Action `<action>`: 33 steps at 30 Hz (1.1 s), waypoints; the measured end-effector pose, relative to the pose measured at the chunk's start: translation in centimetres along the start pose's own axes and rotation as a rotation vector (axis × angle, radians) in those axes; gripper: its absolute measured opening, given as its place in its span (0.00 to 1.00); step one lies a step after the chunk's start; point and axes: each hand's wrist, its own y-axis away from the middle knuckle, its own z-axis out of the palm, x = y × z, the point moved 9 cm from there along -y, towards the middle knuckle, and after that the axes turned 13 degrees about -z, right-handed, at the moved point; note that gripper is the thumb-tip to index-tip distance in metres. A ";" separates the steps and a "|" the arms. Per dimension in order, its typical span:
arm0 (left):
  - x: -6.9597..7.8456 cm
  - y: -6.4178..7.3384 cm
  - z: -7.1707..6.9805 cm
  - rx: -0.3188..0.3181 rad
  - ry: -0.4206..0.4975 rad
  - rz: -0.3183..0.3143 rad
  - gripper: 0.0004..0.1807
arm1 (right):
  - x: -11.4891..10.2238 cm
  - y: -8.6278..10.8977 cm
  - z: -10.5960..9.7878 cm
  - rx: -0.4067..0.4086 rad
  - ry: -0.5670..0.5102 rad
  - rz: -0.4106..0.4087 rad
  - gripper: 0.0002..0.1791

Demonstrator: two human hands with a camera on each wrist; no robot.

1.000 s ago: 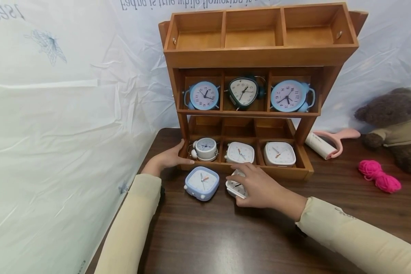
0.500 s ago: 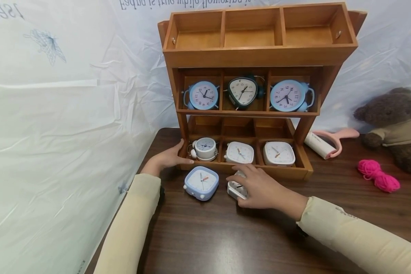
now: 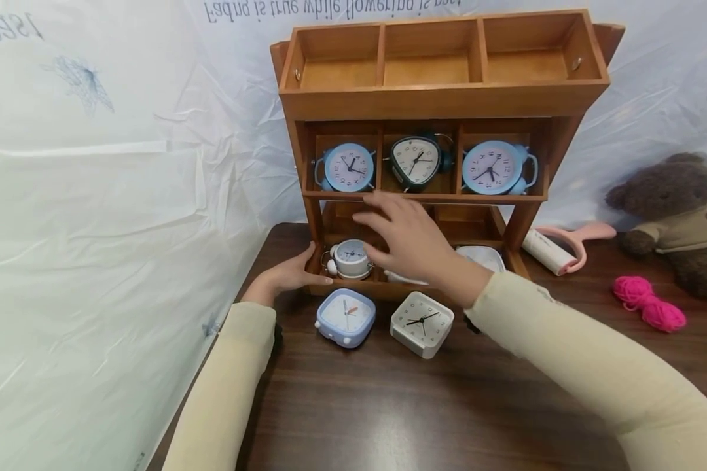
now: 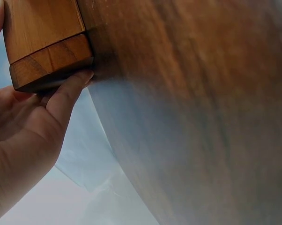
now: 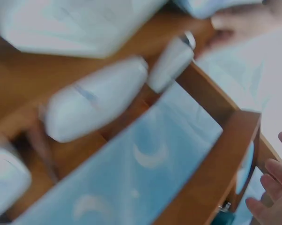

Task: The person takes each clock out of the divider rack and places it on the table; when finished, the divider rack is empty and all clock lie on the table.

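"What was that right hand (image 3: 409, 239) doing?"

"Reaching, I'd say. It was empty, fingers spread and slightly bent, in front of the wooden rack (image 3: 442, 103), just below the middle row. I couldn't tell whether it touched the wood."

"And the left hand (image 3: 285, 270)?"

"It clasped the rack's lower left corner between thumb and fingers, probably to steady it."

"Where were the clocks?"

"Two round blue ones and a dark green clock (image 3: 415, 160) sat in the middle row; a white twin-bell clock (image 3: 351, 260) and two partly hidden ones below. A blue square clock (image 3: 345, 316) and a white square clock (image 3: 422, 322) lay on the table (image 3: 342, 405)."

"So the next move?"

"It called, I thought, for choosing one clock and wrapping the fingers round its rim without knocking its neighbours."

"Slippery?"

"Perhaps; the casings looked smooth, corners rounded, against glossy, grained wood."
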 end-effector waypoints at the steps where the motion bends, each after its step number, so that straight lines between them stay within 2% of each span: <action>1: 0.0 0.0 0.0 -0.002 0.000 0.002 0.61 | 0.3 -1.0 -0.3 -0.002 0.022 0.011 0.27; 8: -0.3 0.0 -0.1 0.001 -0.001 -0.007 0.60 | 3.0 -6.8 -0.6 -0.092 0.124 0.118 0.34; 15: -0.4 -0.1 0.0 0.003 0.005 -0.007 0.61 | 5.3 -10.1 0.2 -0.205 0.128 0.267 0.39; 20: -0.3 -0.2 0.0 0.003 0.004 -0.009 0.61 | 6.7 -11.0 0.8 -0.264 0.105 0.364 0.45; 25: -0.2 -0.2 0.0 0.006 0.001 -0.013 0.61 | 7.4 -11.2 0.9 -0.267 0.099 0.433 0.49; 33: -0.4 -0.2 0.0 0.007 0.006 -0.018 0.61 | 7.5 -11.4 1.0 -0.257 0.115 0.459 0.52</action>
